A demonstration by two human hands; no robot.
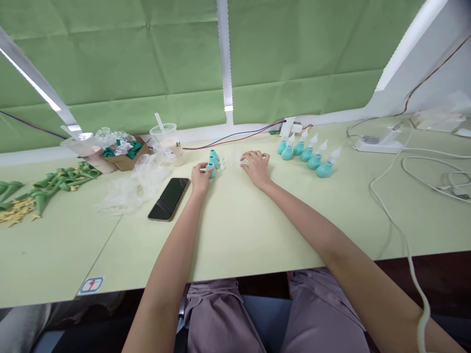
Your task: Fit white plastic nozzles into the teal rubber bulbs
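Just left of frame centre, our left hand [200, 177] grips a teal bulb [211, 172]; small white tips [222, 164] lie beside it. Whether our right hand [256, 168], just right of centre, holds anything, we cannot tell.

I take this for a workshop. Teal bulbs [314, 162] in rows and heaped green parts [59, 183] share the table [235, 225].

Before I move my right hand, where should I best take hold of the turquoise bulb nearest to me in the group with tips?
Probably grip the round body of that turquoise bulb, coming from the near right side. The body is broad, while its pale tip is much narrower, and the neighbouring bulb stands close on the left.
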